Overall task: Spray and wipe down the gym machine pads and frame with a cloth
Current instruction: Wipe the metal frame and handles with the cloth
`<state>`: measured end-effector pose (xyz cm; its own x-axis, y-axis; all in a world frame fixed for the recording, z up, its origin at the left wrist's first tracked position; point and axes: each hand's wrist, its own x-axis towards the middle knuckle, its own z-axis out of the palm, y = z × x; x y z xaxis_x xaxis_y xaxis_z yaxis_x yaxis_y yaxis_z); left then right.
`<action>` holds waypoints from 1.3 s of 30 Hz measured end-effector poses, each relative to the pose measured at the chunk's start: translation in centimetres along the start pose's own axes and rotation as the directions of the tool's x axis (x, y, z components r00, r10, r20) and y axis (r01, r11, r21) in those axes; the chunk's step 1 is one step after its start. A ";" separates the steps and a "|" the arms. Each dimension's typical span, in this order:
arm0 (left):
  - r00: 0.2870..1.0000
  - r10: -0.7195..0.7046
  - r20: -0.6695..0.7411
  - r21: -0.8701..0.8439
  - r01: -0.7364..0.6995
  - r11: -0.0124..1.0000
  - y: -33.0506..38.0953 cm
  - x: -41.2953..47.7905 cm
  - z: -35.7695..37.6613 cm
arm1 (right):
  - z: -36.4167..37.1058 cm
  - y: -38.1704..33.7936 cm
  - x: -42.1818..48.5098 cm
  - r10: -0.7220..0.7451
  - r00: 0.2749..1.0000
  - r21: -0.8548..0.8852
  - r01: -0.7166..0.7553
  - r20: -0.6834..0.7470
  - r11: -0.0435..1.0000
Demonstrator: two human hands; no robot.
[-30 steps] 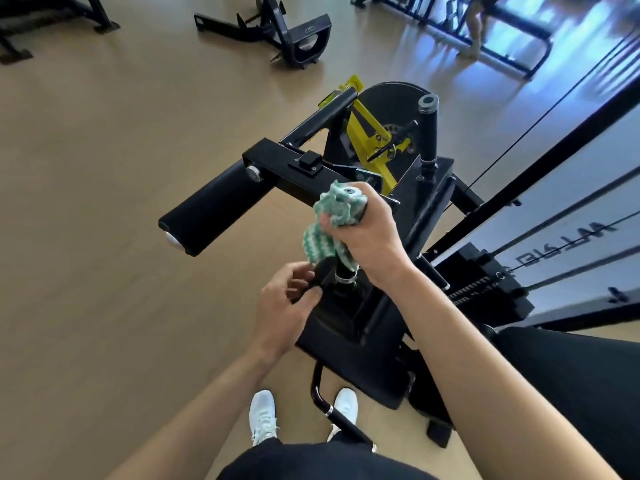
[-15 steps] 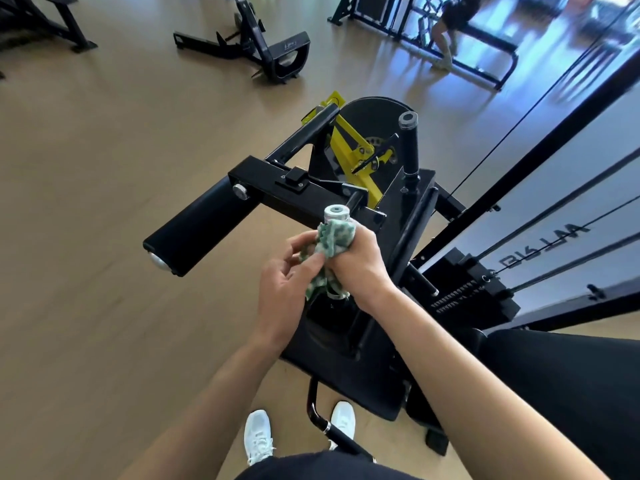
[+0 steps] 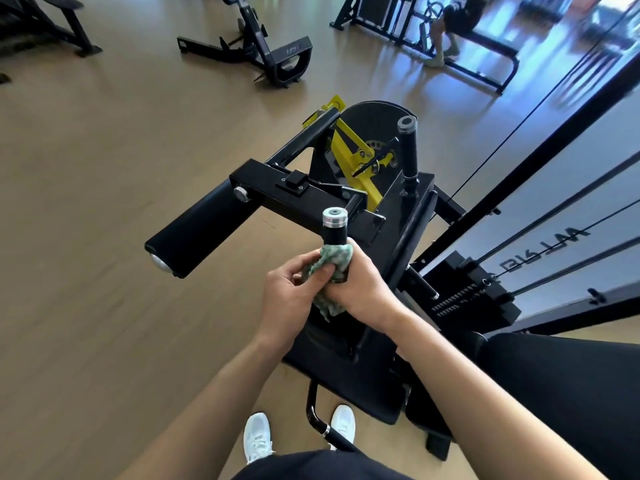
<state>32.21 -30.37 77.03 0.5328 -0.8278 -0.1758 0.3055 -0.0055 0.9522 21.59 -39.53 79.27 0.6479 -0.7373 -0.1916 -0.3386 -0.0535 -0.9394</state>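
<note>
Right hand (image 3: 360, 289) clenched the cloth (image 3: 332, 259) round the upright handle (image 3: 334, 233), below its silver cap, on the near side of the machine (image 3: 277, 188). Left hand (image 3: 287, 299), just left, pinched the cloth's loose edge.

Both forearms are bare along their whole visible length, running from the bottom edge of the frame up to the left hand (image 3: 287, 299) and the right hand (image 3: 363, 289) near the centre. A plain black garment (image 3: 311, 467) of smooth, matte cloth fills the bottom centre edge. Just above it are two white trainers. The left shoe (image 3: 258, 436) shows white laces and a rounded toe; the right shoe (image 3: 343, 422) is only partly in view.
</note>
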 end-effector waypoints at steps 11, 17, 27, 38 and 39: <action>0.967 0.242 -0.079 -0.027 -0.245 0.969 3.1 2.7 0.1 | -3.7 -3.2 1.1 -0.068 0.985 0.311 0.114 -0.157 0.943; 0.968 0.212 -0.133 -0.144 -0.231 0.962 3.0 2.9 1.1 | -2.0 -2.3 0.9 -0.035 0.962 0.507 0.172 -0.269 0.844; 0.989 0.093 -0.114 0.111 -0.081 0.991 -3.3 -1.0 -0.6 | -1.7 2.8 -2.7 0.028 0.965 0.143 0.010 -0.262 0.990; 0.929 0.289 -0.231 0.066 -0.281 0.957 3.1 1.1 3.2 | -3.4 -2.7 1.4 -0.177 0.944 0.152 0.225 -0.279 0.962; 0.928 0.286 -0.239 0.101 -0.269 0.958 2.9 0.9 3.4 | -3.5 -2.1 1.2 -0.173 0.951 0.147 0.215 -0.255 0.966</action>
<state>30.86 -33.09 80.47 0.7702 -0.6358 0.0496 0.0693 0.1607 0.9846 20.68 -42.66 82.01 0.5007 -0.8640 0.0524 -0.0875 -0.1107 -0.9900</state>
